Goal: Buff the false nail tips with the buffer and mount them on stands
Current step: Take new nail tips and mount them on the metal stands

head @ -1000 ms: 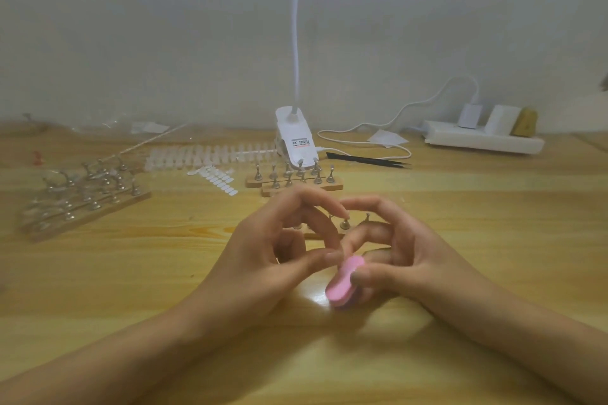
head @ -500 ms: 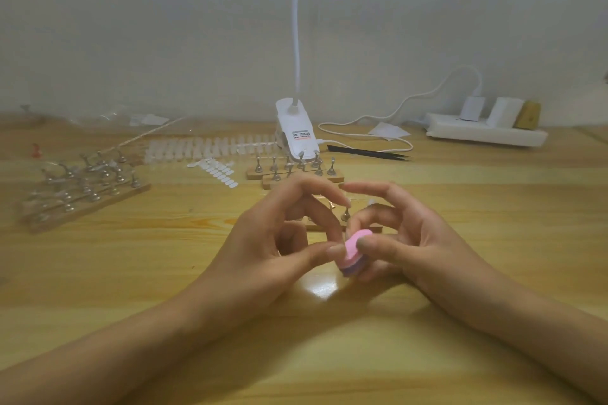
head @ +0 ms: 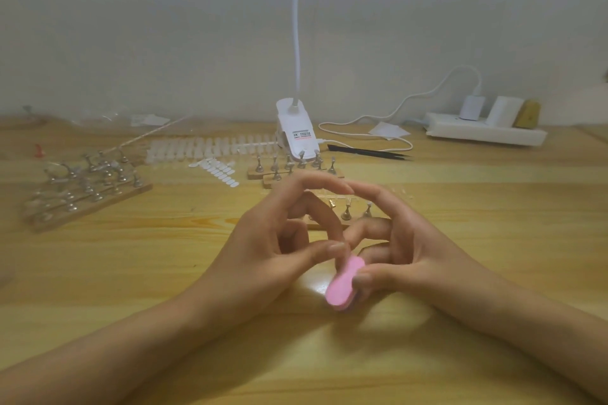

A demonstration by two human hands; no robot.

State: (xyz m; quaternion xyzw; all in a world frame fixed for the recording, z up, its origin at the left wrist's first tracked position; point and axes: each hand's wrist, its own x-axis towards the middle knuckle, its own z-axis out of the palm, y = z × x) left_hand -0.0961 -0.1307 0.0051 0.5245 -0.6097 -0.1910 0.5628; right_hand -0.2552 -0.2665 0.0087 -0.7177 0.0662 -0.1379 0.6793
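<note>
False nail tips (head: 210,149) are lying in clear rows toward the back of the wooden bench (head: 131,273), which is carrying everything else. A white clip lamp (head: 294,131) is standing behind them, and a power strip (head: 483,133) is sitting far to the right. A rack of stands (head: 85,187) is waiting well off to the left, a second rack (head: 289,168) is sitting just in front of the lamp, and a near row of stands (head: 355,210) is showing just behind the fingers. Both forearms are resting on the bench with the hands meeting in the middle. The right hand (head: 404,246) is gripping the pink buffer (head: 342,286) between thumb and curled fingers, with its lower end hanging near the bench. The left hand (head: 276,250) is curling in, thumb and a finger pinching together right at the buffer's upper end. A nail tip is probably being held there, though it is too small and too hidden to make out. Buffing looks to be the step in hand. To do it well, the person should be bracing both wrists on the bench and stroking lightly, with the buffer lying flat to the tip's curve. The pinch should be firm but not so hard that the tip bends or flicks away, and the tip should be turning between strokes so that the sides are dulled as evenly as the centre.
</note>
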